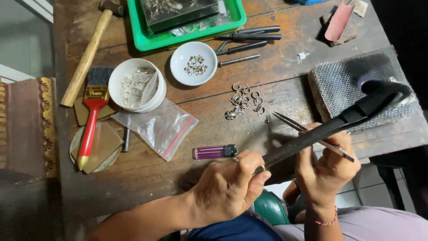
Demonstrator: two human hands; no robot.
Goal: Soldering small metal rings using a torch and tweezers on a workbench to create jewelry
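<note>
Black and tapered, a long mandrel (330, 127) ran slantwise between both hands. The left hand (227, 187) pinched a small ring (263, 168) at the mandrel's narrow tip, its grip pressed together around it. The right hand (325, 167) closed its grip on slim metal tweezers (312, 136), which crossed the mandrel. Just above the left grip a purple lighter (215, 152) lay on the wooden desk (285, 62); farther up sat loose silver rings (243, 101)
</note>
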